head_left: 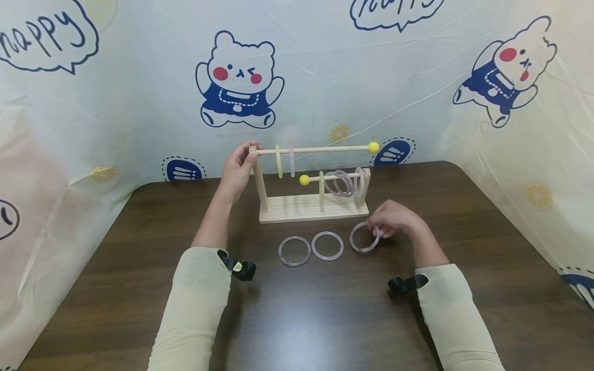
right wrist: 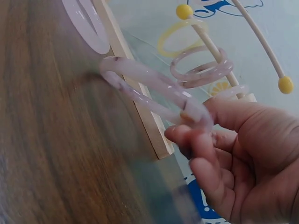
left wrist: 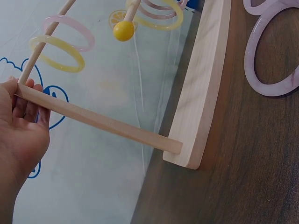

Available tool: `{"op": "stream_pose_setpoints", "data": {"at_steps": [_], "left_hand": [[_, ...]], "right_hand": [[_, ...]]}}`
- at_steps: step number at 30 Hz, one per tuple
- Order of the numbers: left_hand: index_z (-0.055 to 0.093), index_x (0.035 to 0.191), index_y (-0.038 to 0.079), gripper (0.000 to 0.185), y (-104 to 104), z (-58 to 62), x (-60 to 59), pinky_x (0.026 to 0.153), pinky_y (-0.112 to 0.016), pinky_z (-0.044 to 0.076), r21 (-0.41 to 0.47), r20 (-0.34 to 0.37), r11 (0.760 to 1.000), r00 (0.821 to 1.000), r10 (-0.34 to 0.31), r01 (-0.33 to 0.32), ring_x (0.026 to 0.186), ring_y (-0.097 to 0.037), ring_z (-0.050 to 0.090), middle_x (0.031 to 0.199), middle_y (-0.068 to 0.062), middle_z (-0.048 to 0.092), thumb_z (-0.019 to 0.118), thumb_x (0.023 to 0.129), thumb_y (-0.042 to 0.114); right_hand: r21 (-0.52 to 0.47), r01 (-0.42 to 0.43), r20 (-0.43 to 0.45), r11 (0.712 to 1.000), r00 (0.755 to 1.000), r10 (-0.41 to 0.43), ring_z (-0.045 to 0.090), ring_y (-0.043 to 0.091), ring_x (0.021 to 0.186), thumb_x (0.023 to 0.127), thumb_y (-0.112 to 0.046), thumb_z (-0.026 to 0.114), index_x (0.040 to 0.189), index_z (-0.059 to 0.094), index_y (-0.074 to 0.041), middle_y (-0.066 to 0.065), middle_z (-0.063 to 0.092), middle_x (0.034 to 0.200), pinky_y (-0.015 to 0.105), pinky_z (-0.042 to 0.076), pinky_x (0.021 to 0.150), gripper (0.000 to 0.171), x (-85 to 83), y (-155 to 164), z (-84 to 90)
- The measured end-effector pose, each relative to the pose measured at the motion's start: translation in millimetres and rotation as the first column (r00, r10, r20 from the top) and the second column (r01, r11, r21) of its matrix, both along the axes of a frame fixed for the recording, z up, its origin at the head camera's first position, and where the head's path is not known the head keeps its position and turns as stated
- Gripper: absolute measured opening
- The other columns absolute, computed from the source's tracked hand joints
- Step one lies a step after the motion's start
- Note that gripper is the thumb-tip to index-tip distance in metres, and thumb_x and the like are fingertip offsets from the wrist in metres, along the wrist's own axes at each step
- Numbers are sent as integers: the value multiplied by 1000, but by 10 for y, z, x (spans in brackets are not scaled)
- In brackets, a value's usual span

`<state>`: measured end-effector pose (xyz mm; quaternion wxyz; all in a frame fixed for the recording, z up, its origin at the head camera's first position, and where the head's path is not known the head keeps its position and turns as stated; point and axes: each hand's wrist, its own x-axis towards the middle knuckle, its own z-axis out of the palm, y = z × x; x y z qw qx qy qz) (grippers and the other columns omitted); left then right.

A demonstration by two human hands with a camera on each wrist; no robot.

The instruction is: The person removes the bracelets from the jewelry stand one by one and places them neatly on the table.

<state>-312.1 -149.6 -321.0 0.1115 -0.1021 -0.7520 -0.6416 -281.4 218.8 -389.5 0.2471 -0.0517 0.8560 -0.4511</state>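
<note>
A wooden rack [head_left: 310,208] with two horizontal rods stands mid-table. The upper rod carries a yellow ring [head_left: 278,161] and a pink ring [head_left: 292,161]; the lower rod holds several pink rings [head_left: 345,183] and a yellow one. My left hand [head_left: 238,167] grips the top of the left post [left wrist: 88,117]. My right hand [head_left: 392,219] pinches a pale pink ring [head_left: 363,237], [right wrist: 154,91] by its right edge, tilted up off the table in front of the rack. Two more pink rings [head_left: 294,251] [head_left: 327,245] lie flat to its left.
The dark wooden table [head_left: 297,309] is enclosed by a printed plastic sheet [head_left: 139,103] behind and on both sides. Black wrist straps [head_left: 238,269] sit on both pale sleeves. The rods' yellow ball tips [head_left: 373,147] point right on top and left below.
</note>
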Motion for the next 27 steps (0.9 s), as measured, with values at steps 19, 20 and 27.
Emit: {"op": "stream_pose_setpoints", "data": {"at_steps": [19,20,27], "left_hand": [[51,124,8,33,9,-5,-1,101,-34,34,6,-4,1000,1000,0,0,116,-17,45,123,-6,53,47,96,24],[51,124,8,33,8,-5,-2,101,-35,34,4,-1,1000,1000,1,-1,116,-17,45,123,-6,53,47,96,25],[49,126,5,37,2,-9,-6,101,-35,34,0,-1,1000,1000,5,-5,116,-18,45,123,-6,53,47,96,26]], "right_hand": [[205,-1,-105,979,994,23,62,16,57,78,-15,69,70,69,2,4,62,58,30,52,54,18,16,-30,-7],[212,-9,-108,977,994,32,62,15,56,77,-15,69,70,69,2,4,63,58,30,52,54,18,18,-33,-8],[259,-22,-125,966,991,56,62,17,56,77,-14,70,71,70,1,6,63,58,30,51,53,17,15,-65,-6]]}}
